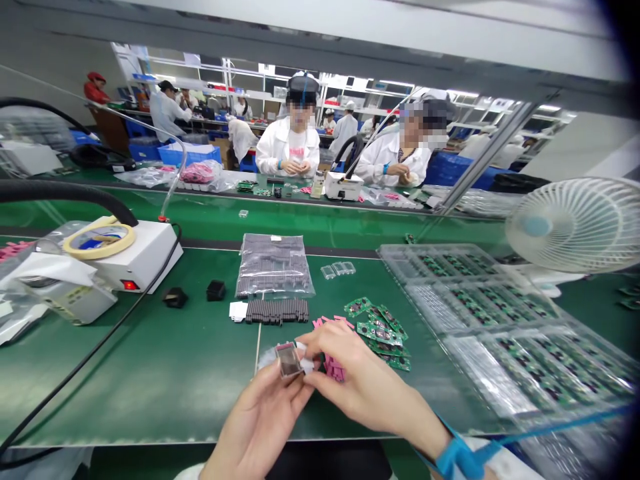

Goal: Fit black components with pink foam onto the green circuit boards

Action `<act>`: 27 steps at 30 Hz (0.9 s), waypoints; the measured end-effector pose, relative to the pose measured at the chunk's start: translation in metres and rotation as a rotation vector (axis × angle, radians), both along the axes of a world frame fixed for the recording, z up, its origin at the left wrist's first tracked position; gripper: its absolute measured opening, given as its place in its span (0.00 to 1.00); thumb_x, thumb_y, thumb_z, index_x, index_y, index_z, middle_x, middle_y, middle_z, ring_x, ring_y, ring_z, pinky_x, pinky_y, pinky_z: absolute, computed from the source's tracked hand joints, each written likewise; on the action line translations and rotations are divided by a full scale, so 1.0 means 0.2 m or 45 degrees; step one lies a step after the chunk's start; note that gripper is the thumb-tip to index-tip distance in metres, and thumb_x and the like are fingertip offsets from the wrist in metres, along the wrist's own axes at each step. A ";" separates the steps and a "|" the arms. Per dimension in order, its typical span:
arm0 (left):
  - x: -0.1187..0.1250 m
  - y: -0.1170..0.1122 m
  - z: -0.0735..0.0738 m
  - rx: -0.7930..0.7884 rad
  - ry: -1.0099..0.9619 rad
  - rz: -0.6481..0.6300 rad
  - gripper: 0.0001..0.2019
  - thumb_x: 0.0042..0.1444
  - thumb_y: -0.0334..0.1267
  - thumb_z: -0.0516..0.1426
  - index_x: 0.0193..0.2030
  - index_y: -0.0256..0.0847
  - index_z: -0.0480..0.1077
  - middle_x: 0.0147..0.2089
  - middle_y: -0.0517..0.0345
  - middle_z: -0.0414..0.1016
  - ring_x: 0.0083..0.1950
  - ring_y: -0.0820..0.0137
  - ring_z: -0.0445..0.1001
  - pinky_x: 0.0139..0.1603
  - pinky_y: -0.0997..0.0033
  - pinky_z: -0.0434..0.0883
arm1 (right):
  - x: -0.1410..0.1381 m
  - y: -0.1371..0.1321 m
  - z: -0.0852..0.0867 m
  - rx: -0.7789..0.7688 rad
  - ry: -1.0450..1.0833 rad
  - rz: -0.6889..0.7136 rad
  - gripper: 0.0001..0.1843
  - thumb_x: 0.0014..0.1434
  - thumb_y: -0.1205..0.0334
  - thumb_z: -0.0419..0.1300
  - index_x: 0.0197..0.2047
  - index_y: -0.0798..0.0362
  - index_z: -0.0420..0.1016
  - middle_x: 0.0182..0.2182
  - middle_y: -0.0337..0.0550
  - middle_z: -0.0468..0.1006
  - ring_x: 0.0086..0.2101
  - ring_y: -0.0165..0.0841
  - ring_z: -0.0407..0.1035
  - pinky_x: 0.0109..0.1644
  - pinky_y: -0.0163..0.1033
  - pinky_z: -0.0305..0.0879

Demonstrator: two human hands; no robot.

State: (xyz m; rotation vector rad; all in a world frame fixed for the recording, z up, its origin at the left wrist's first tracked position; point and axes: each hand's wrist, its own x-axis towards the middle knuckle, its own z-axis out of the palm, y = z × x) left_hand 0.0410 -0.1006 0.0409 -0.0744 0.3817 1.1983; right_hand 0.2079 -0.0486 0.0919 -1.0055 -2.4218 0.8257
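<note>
My left hand [265,407] holds a small rectangular display [289,361] with a clear frame and a pink strip along its top edge, between thumb and fingers. My right hand [347,363] is closed at the display's right side, thumb and forefinger bent together around a whitish bit [307,360] too small to name. Under and beside my right hand lie pink strips [334,368] in a loose pile. Green circuit boards [383,333] are heaped just beyond it. A row of dark strips [277,311] lies ahead of both hands.
A bag of dark strips [274,267] and clear frames [337,269] lie farther back. Trays of boards [505,313] fill the right, beside a fan [575,223]. A white box [137,257] with tape rolls and a cable stands left. A blue wrist strap [460,457] trails rightward. Co-workers sit opposite.
</note>
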 end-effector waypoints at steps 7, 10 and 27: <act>-0.02 -0.01 0.01 -0.134 0.010 0.087 0.10 0.62 0.25 0.56 0.39 0.27 0.81 0.42 0.39 0.84 0.44 0.62 0.83 0.50 0.63 0.80 | -0.03 0.00 -0.01 -0.046 0.045 0.052 0.08 0.65 0.69 0.61 0.35 0.49 0.70 0.51 0.41 0.80 0.50 0.38 0.71 0.61 0.51 0.59; -0.03 -0.01 0.03 -0.221 0.052 0.119 0.17 0.66 0.23 0.49 0.39 0.25 0.80 0.41 0.37 0.84 0.43 0.61 0.84 0.48 0.63 0.80 | -0.04 0.00 -0.01 -0.048 0.054 0.076 0.07 0.66 0.71 0.60 0.36 0.50 0.71 0.50 0.41 0.80 0.49 0.38 0.71 0.58 0.49 0.60; -0.10 -0.08 -0.02 -0.234 0.098 0.129 0.17 0.67 0.23 0.49 0.41 0.22 0.79 0.45 0.33 0.83 0.49 0.58 0.82 0.57 0.59 0.77 | -0.12 0.02 -0.07 0.562 0.093 0.184 0.09 0.68 0.73 0.51 0.39 0.54 0.70 0.37 0.47 0.77 0.40 0.37 0.71 0.45 0.45 0.64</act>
